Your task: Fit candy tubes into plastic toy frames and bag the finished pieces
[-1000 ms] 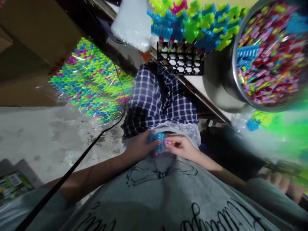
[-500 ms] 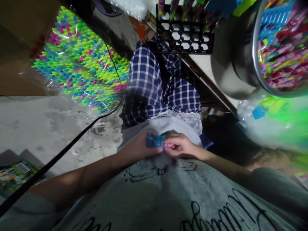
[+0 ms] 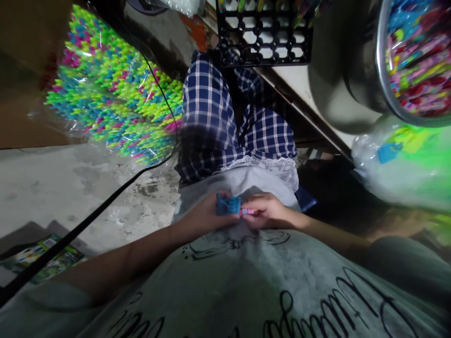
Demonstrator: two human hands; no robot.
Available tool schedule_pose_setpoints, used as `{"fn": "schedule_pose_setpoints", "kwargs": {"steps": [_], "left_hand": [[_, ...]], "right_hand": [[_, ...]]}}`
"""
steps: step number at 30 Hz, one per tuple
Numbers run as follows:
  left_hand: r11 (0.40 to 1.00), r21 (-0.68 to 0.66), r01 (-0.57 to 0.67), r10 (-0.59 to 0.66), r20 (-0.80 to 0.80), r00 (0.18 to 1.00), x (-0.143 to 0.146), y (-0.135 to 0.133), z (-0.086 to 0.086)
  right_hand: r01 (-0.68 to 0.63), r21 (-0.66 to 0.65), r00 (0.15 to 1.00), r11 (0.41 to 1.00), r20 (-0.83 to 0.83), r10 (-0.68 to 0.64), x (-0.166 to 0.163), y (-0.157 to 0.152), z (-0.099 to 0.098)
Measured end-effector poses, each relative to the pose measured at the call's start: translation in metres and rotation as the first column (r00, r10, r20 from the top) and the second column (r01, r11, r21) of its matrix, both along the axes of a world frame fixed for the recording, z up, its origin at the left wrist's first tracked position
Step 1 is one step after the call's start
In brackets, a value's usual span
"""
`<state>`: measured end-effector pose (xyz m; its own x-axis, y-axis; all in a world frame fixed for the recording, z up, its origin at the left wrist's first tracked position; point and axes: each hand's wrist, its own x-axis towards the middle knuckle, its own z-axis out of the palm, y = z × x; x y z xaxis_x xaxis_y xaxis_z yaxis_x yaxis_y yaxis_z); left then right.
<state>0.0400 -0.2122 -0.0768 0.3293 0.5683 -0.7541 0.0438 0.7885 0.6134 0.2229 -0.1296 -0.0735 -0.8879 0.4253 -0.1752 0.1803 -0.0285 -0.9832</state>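
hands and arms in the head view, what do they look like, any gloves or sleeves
The left hand and right hand are bare, without gloves. The forearms are uncovered too, with no watch or bracelet visible. Loose, plain grey-green sleeves end around the elbows. The light is too dim to tell about rings.

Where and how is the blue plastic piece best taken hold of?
The blue plastic piece is probably best pinched at its left end, coming from the left, where the left hand is: its right end faces the pink stick in the right hand.
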Motion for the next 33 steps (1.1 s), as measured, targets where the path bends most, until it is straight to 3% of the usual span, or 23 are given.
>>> {"fn": "schedule_pose_setpoints", "kwargs": {"steps": [4,8,12,19,27,30,33], "left_hand": [[0.998,-0.06,-0.001,0.0,-0.016,1.0,-0.001,0.005,-0.002],[0.997,-0.07,0.03,-0.034,-0.062,0.997,-0.002,0.003,-0.004],[0.999,-0.046,0.014,-0.014,-0.009,1.0,-0.002,0.0,-0.005],[0.999,0.036,0.009,-0.004,-0.155,0.988,-0.003,0.005,0.006],[0.998,-0.055,-0.032,0.027,-0.083,0.996,-0.012,0.023,0.002],[0.984,-0.086,-0.154,0.155,0.003,0.988,-0.023,0.044,0.006],[0.93,-0.078,-0.358,0.367,0.206,0.907,-0.032,0.07,0.012]], "right_hand": [[-0.017,-0.137,0.993,0.99,0.113,0.032,0.0,0.005,0.003],[-0.02,-0.002,0.998,1.0,0.055,0.02,0.001,0.004,0.001],[-0.001,0.124,0.999,0.992,-0.048,0.007,0.001,0.0,-0.002],[-0.064,0.075,0.989,0.995,0.14,0.054,-0.001,0.0,0.0],[-0.122,0.119,0.981,0.985,0.164,0.102,-0.011,0.017,0.001],[-0.086,0.146,0.977,0.986,0.208,0.054,-0.012,0.038,0.004],[0.037,0.155,0.969,0.987,0.237,-0.073,-0.01,0.06,0.008]]}}
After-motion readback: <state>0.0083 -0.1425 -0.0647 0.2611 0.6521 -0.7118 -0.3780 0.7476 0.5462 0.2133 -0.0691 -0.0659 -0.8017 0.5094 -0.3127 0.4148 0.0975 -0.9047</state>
